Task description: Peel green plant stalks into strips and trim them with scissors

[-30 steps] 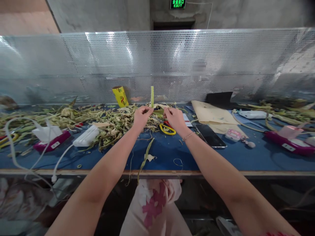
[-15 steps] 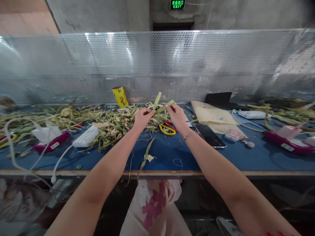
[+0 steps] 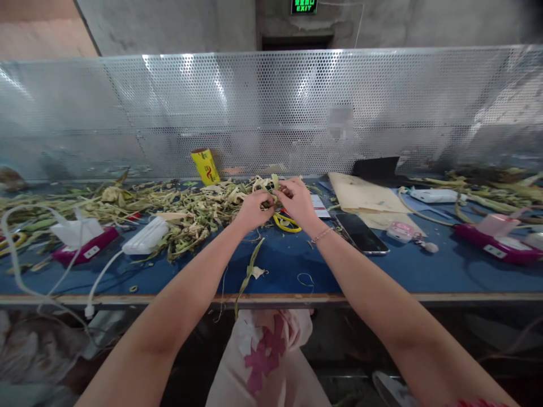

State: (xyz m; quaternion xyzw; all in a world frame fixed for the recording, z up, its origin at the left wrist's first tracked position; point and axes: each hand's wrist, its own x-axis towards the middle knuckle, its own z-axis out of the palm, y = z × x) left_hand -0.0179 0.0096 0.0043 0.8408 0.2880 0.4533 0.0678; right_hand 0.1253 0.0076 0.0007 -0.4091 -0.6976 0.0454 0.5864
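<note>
My left hand (image 3: 255,208) and my right hand (image 3: 297,202) are close together over the middle of the blue table, fingertips nearly touching. Pinched between them is a pale green leaf strip (image 3: 275,181), its upper end poking out above my fingers and the rest mostly hidden. Just below my right hand lie scissors with a yellow handle loop (image 3: 287,226), partly covered. To the left spreads a heap of dry, curled plant scraps (image 3: 199,217). A long loose leaf (image 3: 251,264) lies nearer to me, reaching the table's front edge.
A yellow tube-like container (image 3: 205,167) stands tilted before the perforated metal screen (image 3: 271,102). On the right are a black phone (image 3: 363,233), brown paper (image 3: 360,192) and a pink case (image 3: 400,231). A white power bank (image 3: 146,236) with a cable and a purple tissue holder (image 3: 87,249) sit left.
My hands have come together, and the leaf strip's two ends, spread apart before, are now mostly hidden by my fingers. My right hand has moved left, covering more of the scissors.
</note>
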